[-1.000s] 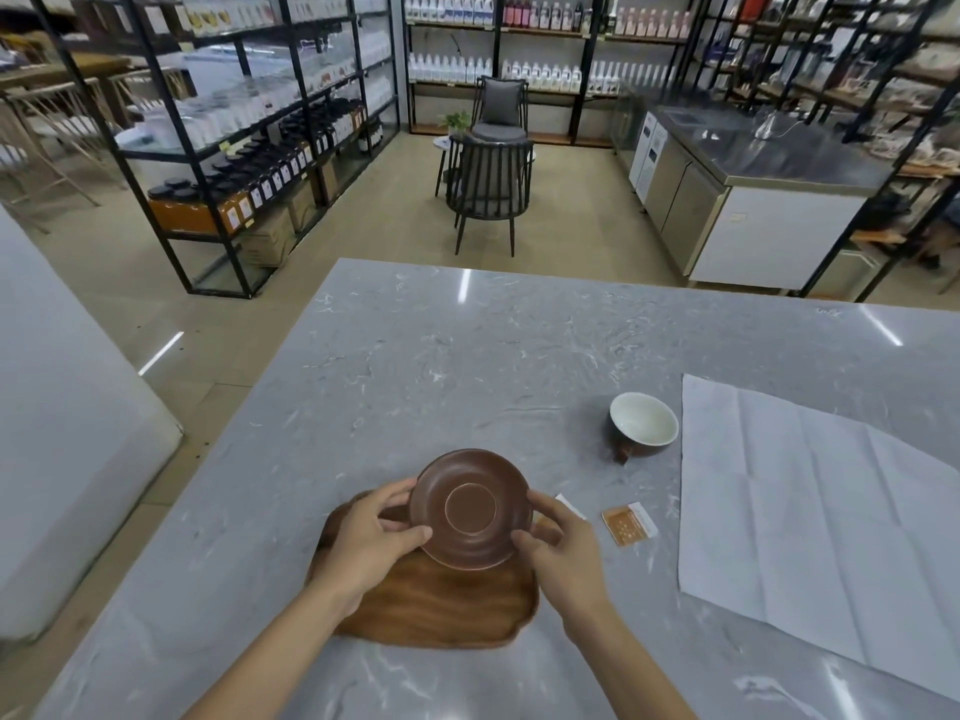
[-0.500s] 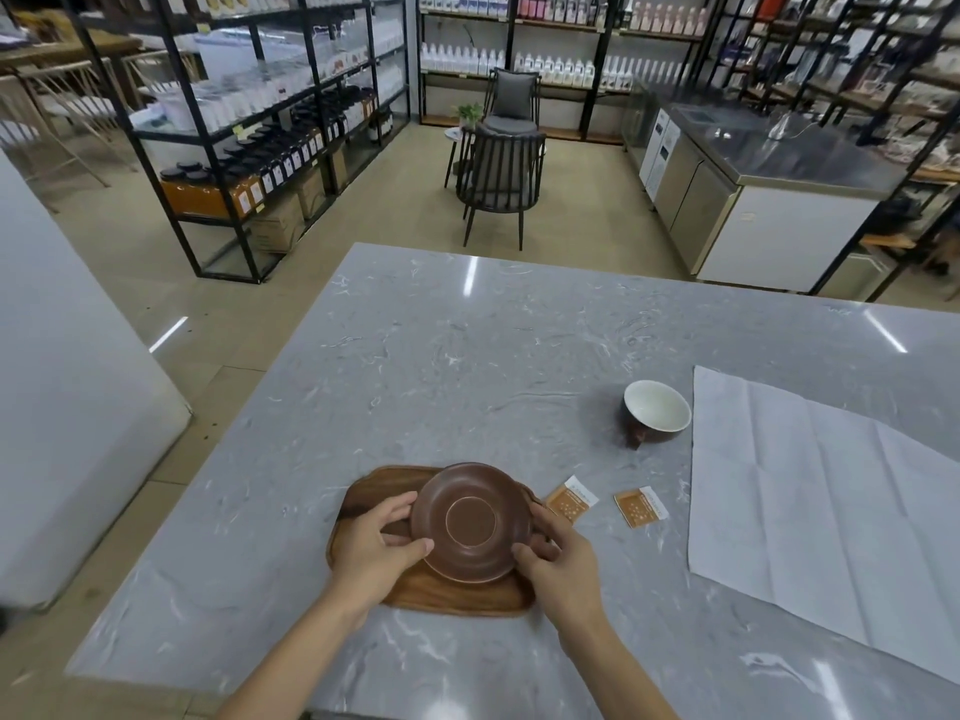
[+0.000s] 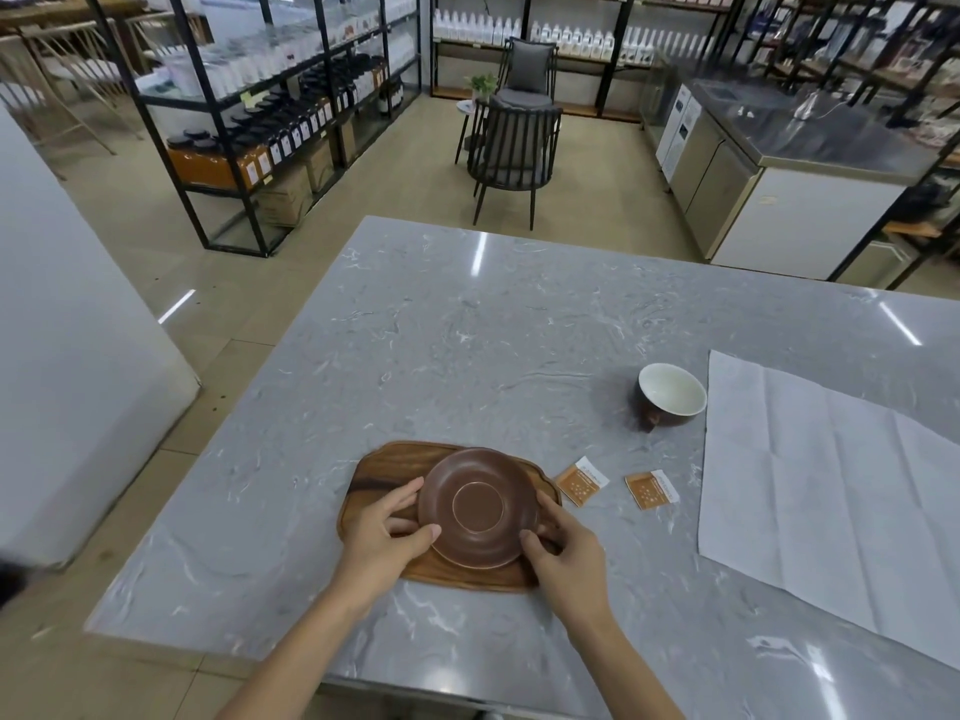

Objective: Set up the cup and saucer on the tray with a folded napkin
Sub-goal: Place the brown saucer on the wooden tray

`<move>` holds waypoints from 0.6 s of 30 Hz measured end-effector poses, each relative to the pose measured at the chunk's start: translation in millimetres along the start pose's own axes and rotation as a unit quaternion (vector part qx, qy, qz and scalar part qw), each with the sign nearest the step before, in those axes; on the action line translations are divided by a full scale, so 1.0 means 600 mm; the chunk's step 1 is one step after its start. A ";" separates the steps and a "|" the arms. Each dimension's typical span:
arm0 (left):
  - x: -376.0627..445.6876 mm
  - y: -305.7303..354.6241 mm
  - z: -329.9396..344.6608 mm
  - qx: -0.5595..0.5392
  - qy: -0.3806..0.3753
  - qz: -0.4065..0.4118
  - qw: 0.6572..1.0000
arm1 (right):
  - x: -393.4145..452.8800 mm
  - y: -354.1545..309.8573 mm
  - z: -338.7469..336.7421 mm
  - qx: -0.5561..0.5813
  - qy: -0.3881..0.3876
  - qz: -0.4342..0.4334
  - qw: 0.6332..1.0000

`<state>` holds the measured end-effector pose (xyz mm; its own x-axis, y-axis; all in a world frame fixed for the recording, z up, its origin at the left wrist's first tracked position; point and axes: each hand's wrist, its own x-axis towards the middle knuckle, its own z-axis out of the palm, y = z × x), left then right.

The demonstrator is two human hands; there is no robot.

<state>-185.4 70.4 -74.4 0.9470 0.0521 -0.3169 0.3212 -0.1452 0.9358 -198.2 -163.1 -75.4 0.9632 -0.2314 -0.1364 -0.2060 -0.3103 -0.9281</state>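
Observation:
A round brown saucer [image 3: 478,506] lies on the wooden tray [image 3: 384,467] near the table's front edge. My left hand [image 3: 387,532] grips the saucer's left rim and my right hand [image 3: 563,548] grips its right rim. A brown cup [image 3: 670,397] with a white inside stands on the table to the far right of the tray, apart from both hands. A large white napkin [image 3: 831,491] lies unfolded and flat, with crease lines, on the right side of the table.
Two small orange sachets [image 3: 582,479] [image 3: 652,489] lie on the grey marble table [image 3: 493,324] between the tray and the napkin. Beyond the table stand black chairs [image 3: 511,148], black shelving with bottles [image 3: 270,122] and a steel counter [image 3: 779,163].
The saucer, held in both hands, has come down from a tilted position above the tray to lie on it. The head view has pulled back and shifted.

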 end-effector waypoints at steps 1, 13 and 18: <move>0.000 0.000 -0.001 -0.003 -0.002 -0.001 1.000 | 0.000 0.001 0.000 0.000 0.001 0.000 1.000; 0.002 0.002 0.000 0.006 -0.003 0.003 1.000 | -0.006 0.002 0.006 0.026 0.013 0.004 1.000; -0.001 0.003 -0.003 0.010 -0.003 0.009 1.000 | -0.007 0.002 0.009 0.019 0.020 0.003 1.000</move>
<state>-185.3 71.9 -72.4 0.9525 0.0426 -0.3014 0.3043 -0.1654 0.9381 -201.8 -157.2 -77.8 0.9540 -0.2707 -0.1286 -0.2044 -0.2740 -0.9398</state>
